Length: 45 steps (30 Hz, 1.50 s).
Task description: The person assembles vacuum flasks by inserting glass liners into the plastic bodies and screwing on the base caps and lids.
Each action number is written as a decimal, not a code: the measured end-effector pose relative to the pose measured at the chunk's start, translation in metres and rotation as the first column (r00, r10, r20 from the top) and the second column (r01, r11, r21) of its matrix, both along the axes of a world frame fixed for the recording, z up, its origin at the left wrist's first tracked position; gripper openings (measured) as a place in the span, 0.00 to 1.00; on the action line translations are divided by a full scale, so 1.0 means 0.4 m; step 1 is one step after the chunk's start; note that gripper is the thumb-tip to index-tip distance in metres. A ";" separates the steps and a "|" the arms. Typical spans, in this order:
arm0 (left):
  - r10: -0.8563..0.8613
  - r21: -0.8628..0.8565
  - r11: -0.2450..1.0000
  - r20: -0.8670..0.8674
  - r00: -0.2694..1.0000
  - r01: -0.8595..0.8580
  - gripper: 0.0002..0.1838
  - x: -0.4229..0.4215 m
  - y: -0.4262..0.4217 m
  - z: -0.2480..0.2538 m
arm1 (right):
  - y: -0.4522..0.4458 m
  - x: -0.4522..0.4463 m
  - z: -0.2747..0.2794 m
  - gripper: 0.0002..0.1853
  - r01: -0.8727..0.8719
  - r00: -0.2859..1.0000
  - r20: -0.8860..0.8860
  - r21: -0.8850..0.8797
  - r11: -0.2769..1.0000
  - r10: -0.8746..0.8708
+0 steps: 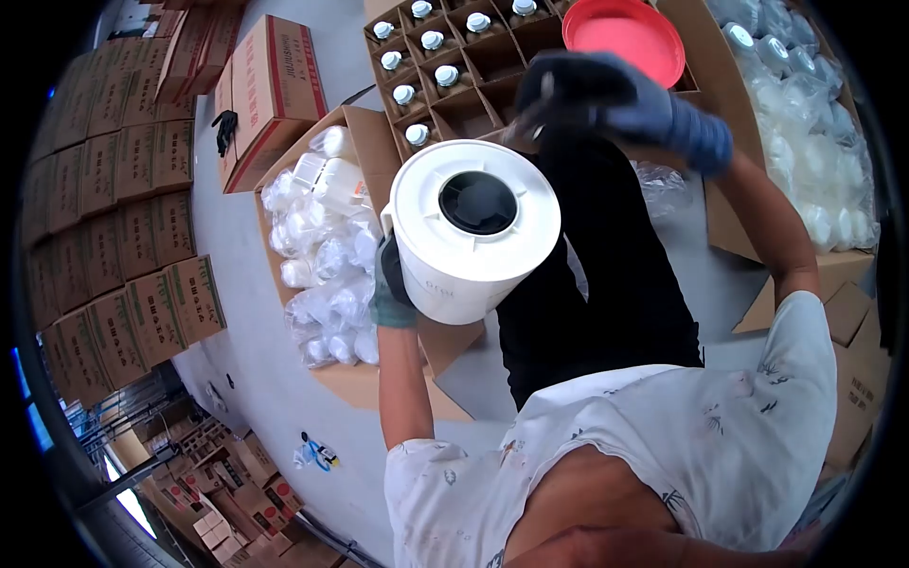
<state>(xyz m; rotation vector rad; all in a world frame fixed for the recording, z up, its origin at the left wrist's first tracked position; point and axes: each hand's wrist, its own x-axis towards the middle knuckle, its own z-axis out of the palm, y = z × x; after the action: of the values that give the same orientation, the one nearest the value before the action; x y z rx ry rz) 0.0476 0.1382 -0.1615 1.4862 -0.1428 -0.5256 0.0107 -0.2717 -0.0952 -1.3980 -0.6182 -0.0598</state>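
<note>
Two gloved hands show: the left hand [390,289] holds a white tub [445,284] by its side, near the black pants [606,275]. Most of its fingers are hidden, so their shape is hard to tell. The right hand [597,93] is blurry; nobody can tell if it pinches anything. A firm, steady grip should help. The smooth, round lid [415,204] has bumpy ridges and a shiny black middle [478,203]

No text can be read with certainty: the red lettering on the upright carton [275,93] is too small; the stacked cartons' [114,199] characters are blurred; the white container's [476,244] grey marking is faint.
</note>
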 end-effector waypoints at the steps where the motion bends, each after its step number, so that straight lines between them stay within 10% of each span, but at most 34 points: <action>1: -0.079 0.116 0.991 0.144 0.986 0.063 0.17 0.021 0.020 -0.031 | 0.020 -0.022 0.049 0.29 0.112 0.938 0.347 -0.230 0.967 -0.026; 4: -0.102 -0.036 0.994 -0.034 0.994 0.101 0.16 0.026 -0.052 0.020 | 0.091 -0.055 0.136 0.29 0.277 0.683 0.709 -0.476 0.834 0.178; 8: -0.165 -0.062 0.986 -0.131 0.978 0.158 0.15 0.009 -0.117 0.092 | 0.119 -0.113 0.172 0.24 0.389 0.552 0.735 -0.645 0.658 0.394; 13: -0.334 0.263 0.923 0.194 0.922 0.279 0.13 -0.026 -0.130 0.153 | 0.135 -0.213 0.153 0.25 0.244 0.854 0.458 -0.771 0.588 0.246; 14: -0.339 0.333 0.914 0.308 0.889 0.233 0.13 -0.033 -0.127 0.158 | 0.133 -0.216 0.112 0.17 0.303 0.869 0.494 -0.584 0.753 0.033; 15: -0.132 0.204 0.974 0.135 0.982 0.103 0.15 -0.046 -0.121 0.174 | 0.142 -0.232 0.099 0.13 0.162 0.986 0.120 -0.458 0.874 -0.120; 18: -0.062 0.289 0.936 0.696 0.715 -0.199 0.16 -0.102 -0.166 0.252 | 0.164 -0.246 0.052 0.16 0.279 0.657 -0.717 -0.056 0.959 -0.233; 21: -0.207 0.243 0.946 0.962 0.180 -0.215 0.12 -0.165 -0.239 0.319 | 0.098 -0.237 -0.026 0.16 0.127 0.729 -0.680 0.238 0.963 0.072; 23: -0.458 0.422 0.872 0.883 -0.107 -0.248 0.10 -0.196 -0.273 0.367 | 0.090 -0.219 -0.089 0.15 0.200 0.971 0.185 -0.265 0.943 -0.154; 24: -0.576 0.527 0.812 0.795 -0.193 -0.252 0.10 -0.207 -0.288 0.396 | 0.096 -0.213 -0.091 0.14 0.466 0.776 0.581 -0.266 0.844 -0.246; 26: -0.576 0.552 0.813 0.808 -0.122 -0.184 0.13 -0.169 -0.297 0.429 | 0.056 -0.252 -0.059 0.15 0.243 0.964 0.204 -0.412 0.878 -0.171; 27: -0.418 0.425 0.903 0.902 0.108 -0.056 0.13 -0.117 -0.277 0.394 | 0.051 -0.257 -0.045 0.17 0.107 0.932 -0.309 -0.265 0.958 -0.189; 28: -0.246 0.250 0.968 0.911 0.331 0.032 0.13 -0.063 -0.249 0.335 | 0.037 -0.258 -0.037 0.19 0.168 0.866 -0.444 -0.177 0.970 -0.231; 33: 0.148 -0.023 0.988 0.455 0.878 -0.154 0.19 0.037 -0.113 0.122 | 0.030 -0.257 0.068 0.20 0.540 0.819 0.291 -0.095 0.837 -0.495; 36: 0.054 0.001 0.998 0.282 0.958 -0.057 0.21 0.009 -0.131 0.153 | 0.037 -0.219 0.199 0.24 0.728 0.566 0.820 -0.448 0.519 -0.086; 41: -0.341 0.369 0.921 0.614 0.712 0.123 0.19 0.041 -0.132 0.139 | 0.071 -0.194 0.230 0.25 0.717 0.443 0.878 -0.468 0.516 0.182; 45: -0.285 -0.204 0.946 -0.159 0.945 0.251 0.13 0.031 -0.189 0.175 | 0.076 -0.224 0.259 0.24 0.642 0.489 0.786 -0.618 0.453 0.380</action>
<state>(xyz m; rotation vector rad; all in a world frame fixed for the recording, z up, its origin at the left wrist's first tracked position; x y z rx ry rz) 0.0601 0.0625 -0.0913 1.2379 -0.2421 -0.8489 -0.0789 -0.2414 0.0086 -2.5316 -1.5577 -0.7927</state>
